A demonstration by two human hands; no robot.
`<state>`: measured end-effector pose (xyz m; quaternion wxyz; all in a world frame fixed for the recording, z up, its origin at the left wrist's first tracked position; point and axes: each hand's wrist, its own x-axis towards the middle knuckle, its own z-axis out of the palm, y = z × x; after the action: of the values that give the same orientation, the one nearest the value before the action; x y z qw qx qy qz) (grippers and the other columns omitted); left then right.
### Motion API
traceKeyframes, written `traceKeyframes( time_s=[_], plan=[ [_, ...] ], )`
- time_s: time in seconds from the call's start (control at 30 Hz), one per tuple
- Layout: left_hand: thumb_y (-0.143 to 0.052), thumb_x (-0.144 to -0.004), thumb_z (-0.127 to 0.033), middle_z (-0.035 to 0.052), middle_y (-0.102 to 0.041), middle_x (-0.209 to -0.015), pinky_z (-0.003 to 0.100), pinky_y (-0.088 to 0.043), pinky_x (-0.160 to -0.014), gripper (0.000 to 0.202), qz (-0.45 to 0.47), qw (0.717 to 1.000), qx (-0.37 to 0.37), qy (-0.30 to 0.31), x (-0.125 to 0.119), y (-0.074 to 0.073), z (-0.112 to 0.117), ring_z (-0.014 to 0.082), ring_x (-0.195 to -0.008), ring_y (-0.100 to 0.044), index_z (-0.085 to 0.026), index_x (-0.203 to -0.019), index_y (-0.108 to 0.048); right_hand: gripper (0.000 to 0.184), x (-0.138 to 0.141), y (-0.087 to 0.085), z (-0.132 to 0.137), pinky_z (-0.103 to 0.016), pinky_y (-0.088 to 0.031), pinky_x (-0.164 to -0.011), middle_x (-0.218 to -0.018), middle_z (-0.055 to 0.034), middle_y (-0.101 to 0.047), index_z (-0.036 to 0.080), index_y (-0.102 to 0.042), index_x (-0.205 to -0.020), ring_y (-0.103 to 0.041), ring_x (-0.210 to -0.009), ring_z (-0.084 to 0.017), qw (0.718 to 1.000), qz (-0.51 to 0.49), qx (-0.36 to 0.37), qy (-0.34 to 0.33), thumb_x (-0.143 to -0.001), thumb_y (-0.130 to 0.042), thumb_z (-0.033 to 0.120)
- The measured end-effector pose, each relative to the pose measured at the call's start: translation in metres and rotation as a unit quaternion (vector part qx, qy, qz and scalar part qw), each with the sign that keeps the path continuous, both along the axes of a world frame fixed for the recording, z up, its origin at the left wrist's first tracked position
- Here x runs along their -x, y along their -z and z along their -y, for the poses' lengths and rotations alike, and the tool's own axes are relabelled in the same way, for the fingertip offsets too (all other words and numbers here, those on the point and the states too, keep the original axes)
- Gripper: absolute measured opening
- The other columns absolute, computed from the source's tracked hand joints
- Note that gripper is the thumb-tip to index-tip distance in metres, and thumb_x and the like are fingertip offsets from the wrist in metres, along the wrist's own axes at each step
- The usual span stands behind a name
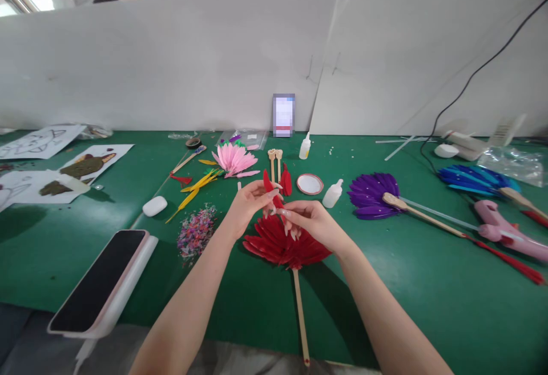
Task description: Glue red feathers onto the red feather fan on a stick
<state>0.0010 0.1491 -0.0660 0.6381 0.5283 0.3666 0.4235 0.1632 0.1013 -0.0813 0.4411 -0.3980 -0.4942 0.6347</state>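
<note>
My left hand (252, 201) and my right hand (310, 221) meet over the middle of the table, fingers pinched on one red feather (268, 184). Its tip points up and away from me. Right below them lies a red feather fan (274, 246) with a wooden handle (300, 312) running towards me; my hands cover part of its upper edge. Just beyond my hands are a few loose red feathers (286, 180) and two wooden handles (275, 158). A white round lid with a red rim (310, 184) and a white squeeze bottle (333, 193) stand to the right.
Left are a phone (103, 283), a white case (154, 206), colourful confetti (197, 231), yellow feathers (194, 188) and pink feathers (235, 160). Right lie a purple fan (373, 195), a blue fan (475, 181) and a pink glue gun (509, 232). A glue bottle (305, 146) stands behind.
</note>
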Motion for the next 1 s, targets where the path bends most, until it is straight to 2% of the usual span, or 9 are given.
traceKeyframes(
  time_s=[0.1,0.17,0.23,0.33,0.47,0.63,0.83,0.93,1.0],
  plan=[
    [-0.071,-0.069,-0.039,0.0036,-0.067,-0.080,0.019,-0.041,-0.045,0.032,-0.064,0.996,-0.055,-0.040,-0.002,0.003,0.000,0.0090,-0.055,-0.055,-0.015,-0.089,-0.066,0.026,0.002,-0.002,0.000,-0.022,-0.048,-0.045,-0.055,0.0010,-0.066,0.016,-0.064,-0.079,-0.058,-0.044,-0.010,0.998,0.011,-0.009,0.064,-0.071,-0.070,0.040],
    [-0.067,-0.073,-0.042,0.0038,-0.067,-0.076,0.020,-0.043,-0.048,0.030,-0.104,0.989,-0.096,-0.053,-0.002,0.005,0.001,0.0112,-0.058,-0.057,-0.015,-0.087,-0.067,0.024,0.002,-0.004,0.001,-0.024,-0.050,-0.048,-0.055,0.0010,-0.066,0.018,-0.062,-0.077,-0.061,-0.046,-0.013,0.997,0.023,-0.019,0.077,-0.070,-0.070,0.039],
    [-0.064,-0.076,-0.042,0.0030,-0.067,-0.071,0.022,-0.044,-0.049,0.030,-0.130,0.983,-0.125,-0.045,-0.003,0.005,0.003,0.0123,-0.056,-0.057,-0.015,-0.088,-0.068,0.022,-0.001,-0.006,0.002,-0.028,-0.053,-0.053,-0.057,0.0003,-0.067,0.018,-0.062,-0.077,-0.063,-0.051,-0.015,0.995,0.056,-0.045,0.062,-0.070,-0.070,0.038],
    [-0.064,-0.076,-0.040,0.0052,-0.070,-0.084,0.024,-0.048,-0.055,0.028,-0.142,0.979,-0.145,-0.020,-0.004,0.002,0.007,0.0143,-0.062,-0.061,-0.016,-0.090,-0.069,0.020,-0.006,-0.011,0.004,-0.028,-0.053,-0.059,-0.064,-0.0014,-0.069,0.017,-0.066,-0.074,-0.064,-0.058,-0.015,0.991,0.109,-0.078,0.010,-0.071,-0.069,0.036],
    [-0.070,-0.071,-0.036,0.0070,-0.070,-0.095,0.026,-0.051,-0.070,0.025,-0.110,0.981,-0.161,-0.017,-0.007,-0.001,0.011,0.0185,-0.082,-0.064,-0.016,-0.087,-0.070,0.021,-0.007,-0.015,0.009,-0.023,-0.049,-0.054,-0.060,-0.0004,-0.068,0.015,-0.066,-0.070,-0.061,-0.053,-0.012,0.996,0.081,-0.031,-0.024,-0.071,-0.070,0.036],
    [-0.066,-0.075,-0.036,0.0044,-0.070,-0.089,0.021,-0.043,-0.046,0.023,-0.075,0.988,-0.132,-0.005,-0.004,0.000,0.011,0.0063,-0.046,-0.050,-0.016,-0.087,-0.069,0.025,0.001,-0.010,0.017,-0.018,-0.046,-0.049,-0.061,-0.0012,-0.069,0.014,-0.068,-0.077,-0.061,-0.052,-0.009,0.998,0.003,0.033,-0.046,-0.067,-0.074,0.035],
    [-0.064,-0.076,-0.044,0.0031,-0.066,-0.079,0.021,-0.041,-0.049,0.036,-0.117,0.985,-0.126,0.014,-0.004,0.002,0.010,0.0080,-0.052,-0.050,-0.016,-0.098,-0.066,0.023,0.015,0.001,0.020,-0.016,-0.044,-0.043,-0.055,0.0006,-0.064,0.014,-0.070,-0.074,-0.055,-0.045,-0.007,0.998,-0.037,0.036,-0.035,-0.071,-0.072,0.037],
    [-0.045,-0.086,-0.051,0.0003,-0.057,-0.064,0.021,-0.039,-0.049,0.043,-0.158,0.977,-0.146,0.008,-0.005,0.003,0.009,0.0088,-0.050,-0.048,-0.016,-0.101,-0.065,0.020,0.021,0.006,0.021,-0.019,-0.049,-0.047,-0.053,0.0020,-0.063,0.016,-0.069,-0.072,-0.056,-0.046,-0.008,0.996,-0.066,0.049,0.028,-0.068,-0.074,0.035],
    [-0.035,-0.089,-0.053,0.0001,-0.055,-0.063,0.021,-0.039,-0.049,0.048,-0.165,0.972,-0.165,0.009,-0.005,0.004,0.009,0.0091,-0.051,-0.047,-0.016,-0.098,-0.064,0.019,0.022,0.008,0.020,-0.020,-0.050,-0.048,-0.053,0.0033,-0.061,0.017,-0.069,-0.070,-0.055,-0.045,-0.008,0.990,-0.099,0.046,0.086,-0.066,-0.075,0.035]
  ],
)
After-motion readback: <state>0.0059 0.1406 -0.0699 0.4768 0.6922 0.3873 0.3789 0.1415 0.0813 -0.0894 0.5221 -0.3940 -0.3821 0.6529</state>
